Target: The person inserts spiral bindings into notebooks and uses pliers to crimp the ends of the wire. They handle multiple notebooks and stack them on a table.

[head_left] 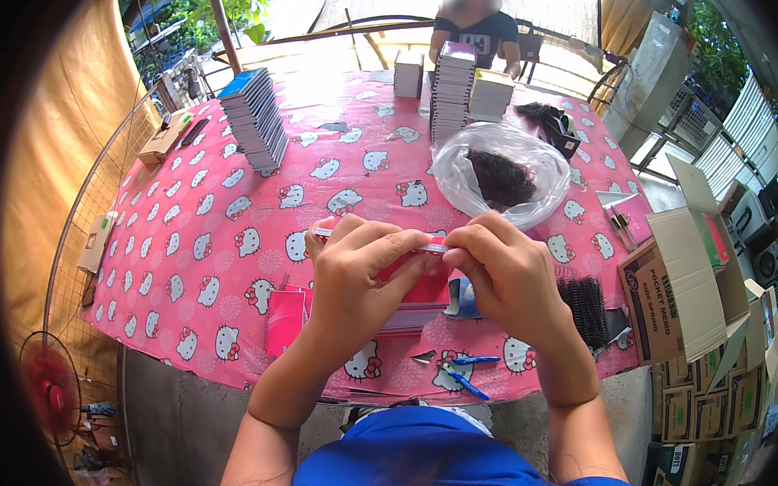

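Observation:
Both my hands are raised over the near middle of the table, around a thin notebook [430,247] seen edge-on. My left hand [357,272] grips its left part, fingers over the top and thumb below. My right hand [511,270] pinches its right end; whether a binding coil is between those fingertips is hidden. Beneath them lies a stack of pink-covered notebooks [423,292]. Left of my left wrist is a pink notebook [286,323]. Blue-handled pliers [463,378] lie near the table's front edge. Black spiral coils [582,308] rest beside my right forearm.
A clear plastic bag [450,189] holding black coils [502,178] sits beyond my right hand. Tall notebook stacks stand at the far left [255,120] and far middle [453,94]. An open cardboard box [655,307] flanks the right edge. Opposite, a person [478,30] sits.

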A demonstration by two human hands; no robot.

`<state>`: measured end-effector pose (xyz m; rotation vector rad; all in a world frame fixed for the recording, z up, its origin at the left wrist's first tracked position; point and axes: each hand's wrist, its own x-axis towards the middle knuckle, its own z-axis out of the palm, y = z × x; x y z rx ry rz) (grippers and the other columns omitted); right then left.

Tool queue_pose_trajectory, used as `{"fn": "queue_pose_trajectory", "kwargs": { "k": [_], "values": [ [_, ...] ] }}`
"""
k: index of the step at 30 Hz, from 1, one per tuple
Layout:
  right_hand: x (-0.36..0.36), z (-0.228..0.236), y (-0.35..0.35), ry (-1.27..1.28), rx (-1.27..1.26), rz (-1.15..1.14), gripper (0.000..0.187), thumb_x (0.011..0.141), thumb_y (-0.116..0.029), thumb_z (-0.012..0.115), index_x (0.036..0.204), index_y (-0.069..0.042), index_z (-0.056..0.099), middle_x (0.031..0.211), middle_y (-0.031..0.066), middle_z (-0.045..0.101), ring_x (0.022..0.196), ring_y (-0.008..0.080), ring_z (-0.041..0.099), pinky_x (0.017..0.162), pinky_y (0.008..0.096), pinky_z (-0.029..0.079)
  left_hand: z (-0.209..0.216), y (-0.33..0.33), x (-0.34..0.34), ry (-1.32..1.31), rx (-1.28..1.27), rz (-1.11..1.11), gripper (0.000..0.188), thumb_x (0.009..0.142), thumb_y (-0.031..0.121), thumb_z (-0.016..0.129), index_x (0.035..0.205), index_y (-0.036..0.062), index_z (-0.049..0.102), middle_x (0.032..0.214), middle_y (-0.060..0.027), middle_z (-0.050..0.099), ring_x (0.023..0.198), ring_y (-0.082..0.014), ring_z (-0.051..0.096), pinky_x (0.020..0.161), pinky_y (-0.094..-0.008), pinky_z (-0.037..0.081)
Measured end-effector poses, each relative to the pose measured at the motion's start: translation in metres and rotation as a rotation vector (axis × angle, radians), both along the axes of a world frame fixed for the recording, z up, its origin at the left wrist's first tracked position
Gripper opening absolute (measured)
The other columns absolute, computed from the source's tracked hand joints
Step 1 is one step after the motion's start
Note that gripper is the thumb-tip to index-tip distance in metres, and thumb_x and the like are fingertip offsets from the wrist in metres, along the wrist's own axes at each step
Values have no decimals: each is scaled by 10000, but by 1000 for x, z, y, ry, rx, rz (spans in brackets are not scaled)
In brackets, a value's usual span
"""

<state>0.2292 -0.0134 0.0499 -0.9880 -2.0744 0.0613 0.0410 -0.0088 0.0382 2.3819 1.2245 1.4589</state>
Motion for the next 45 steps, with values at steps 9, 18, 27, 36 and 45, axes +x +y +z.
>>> {"fn": "queue_pose_trajectory", "kwargs": {
  "k": [9,18,27,36,45],
  "values": [
    [-8,4,2,89,-41,24,163,767,-83,709,835,-32,570,757,103,547,672,282,589,558,371,467,1,-1,-2,-30,-56,42,283,703,184,781,976,138,720,799,14,679,765,-129,582,850,-317,310],
    [18,-7,15,164,-112,109,62,798,-57,667,808,-15,624,759,81,645,657,154,605,562,301,476,-3,0,-10,-6,-69,-16,214,681,176,801,868,108,722,800,-4,695,768,-148,596,813,-320,351],
    [133,-240,21,-371,-547,-232,423,719,-226,700,1074,-37,569,913,200,637,815,392,629,709,443,503,-4,11,-9,-19,19,-11,290,626,125,825,880,63,700,813,-40,655,819,-192,582,744,-343,466],
    [75,-54,56,765,-612,351,336,706,30,673,1032,-18,606,913,41,653,848,131,623,667,286,528,-3,5,-5,-67,-71,-34,275,615,210,830,786,78,659,756,-46,638,807,-232,581,781,-375,425],
    [70,-20,65,120,-563,105,217,761,-118,704,936,-16,628,907,91,684,811,177,638,781,362,509,-1,3,-7,-90,-118,-37,267,613,194,837,776,76,661,757,-48,651,808,-229,592,792,-363,434]
  ]
}}
